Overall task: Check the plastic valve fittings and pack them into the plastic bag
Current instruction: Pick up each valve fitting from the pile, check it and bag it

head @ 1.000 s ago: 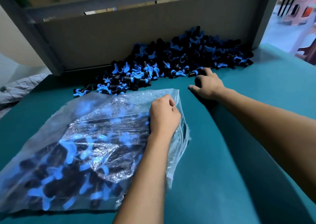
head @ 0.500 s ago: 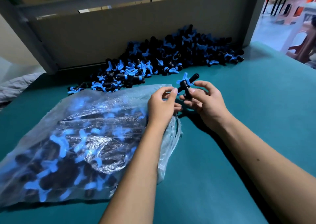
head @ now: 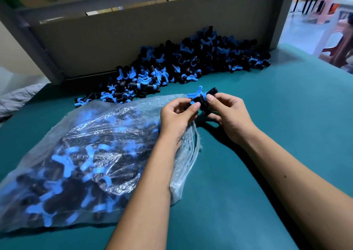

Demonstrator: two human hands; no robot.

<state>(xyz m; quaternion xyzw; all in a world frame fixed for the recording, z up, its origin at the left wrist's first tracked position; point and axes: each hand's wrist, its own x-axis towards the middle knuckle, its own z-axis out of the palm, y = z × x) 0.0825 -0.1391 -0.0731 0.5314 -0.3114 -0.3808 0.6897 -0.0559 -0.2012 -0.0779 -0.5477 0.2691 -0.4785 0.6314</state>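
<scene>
- Black plastic valve fitting w/ blue butterfly handle [head: 202, 99] is held up between both hands, just above the open edge of the bag, off the table.
- Left hand [head: 178, 116]: fingers curled, thumb + fingertips pinching the fitting's left side by the blue handle; wrist lies over the bag's rim.
- Right hand [head: 228, 114]: fingers curled round the fitting's right side, index tip on top near the black tube end, which pokes out up-right.
- Clear crinkled plastic bag [head: 80, 154] lies flat on the table at left, well filled w/ black-and-blue fittings showing through the film; mouth end bunched under the left wrist.
- Loose heap of same black/blue valve fittings [head: 172, 72] sits at the far side of the table, piled against the board, apart from the bag's far edge.
- Teal green table surface [head: 267, 173] carries bag + heap; both forearms reach over it.
- Grey-brown upright board w/ metal frame [head: 133, 39] backs the heap.
- Pink plastic stools [head: 324, 7] stand on the floor beyond, upper right, blurry.
- Grey cloth-like sheet [head: 17, 100] at far left edge, can't tell what it is.
</scene>
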